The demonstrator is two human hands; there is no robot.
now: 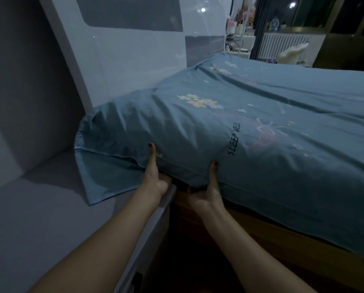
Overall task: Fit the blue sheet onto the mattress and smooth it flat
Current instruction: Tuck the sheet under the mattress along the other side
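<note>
At six o'clock of the mattress corner, the left hand [154,178] and right hand [206,193] both clasp the blue sheet [198,127], thumbs on top, fingers tucked under its edge. A loose flap hangs at nine o'clock over the grey ledge [39,208].

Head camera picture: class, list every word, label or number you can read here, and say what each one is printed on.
"SLEEP WELL" in dark capitals on the blue sheet, near the right hand.
Items on the far shelves: any labels are too small and dim to read.
Nothing else legible.
</note>
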